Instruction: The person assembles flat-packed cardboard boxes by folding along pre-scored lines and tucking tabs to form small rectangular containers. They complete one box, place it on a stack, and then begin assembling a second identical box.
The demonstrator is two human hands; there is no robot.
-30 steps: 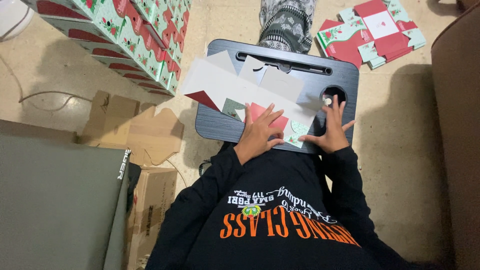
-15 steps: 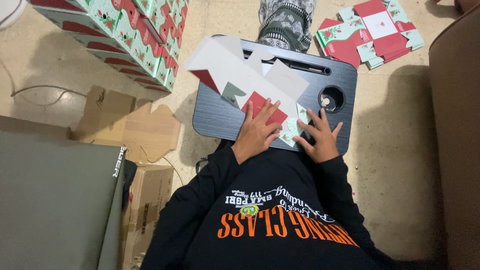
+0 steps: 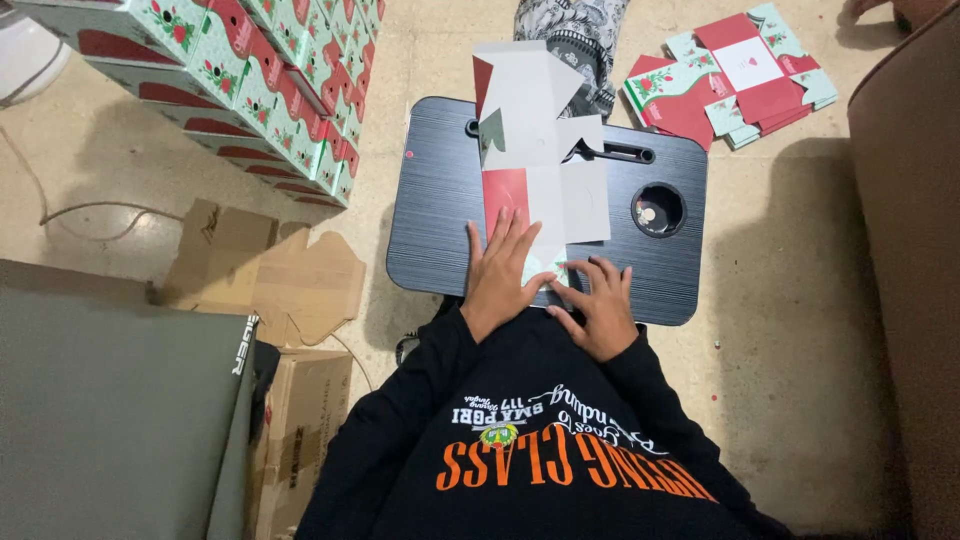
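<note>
A flat, unfolded cardboard box blank [image 3: 545, 150], white inside with red and green printed flaps, lies lengthwise on a black lap tray [image 3: 430, 210]. My left hand [image 3: 503, 270] presses flat on the near end of the blank, fingers spread. My right hand [image 3: 597, 303] rests beside it at the tray's near edge, fingertips touching the blank's near corner. Neither hand grips anything.
A stack of assembled red and green boxes [image 3: 250, 80] stands at the far left. More flat blanks [image 3: 740, 75] lie on the floor at the far right. Brown cardboard pieces [image 3: 270, 270] and a carton sit at left. A dark sofa edge [image 3: 905, 250] runs along the right. The tray has a round cup hole [image 3: 658, 209].
The box blank has turned from lying across the tray to pointing away from me. Both hands shifted toward the tray's near edge, closer together.
</note>
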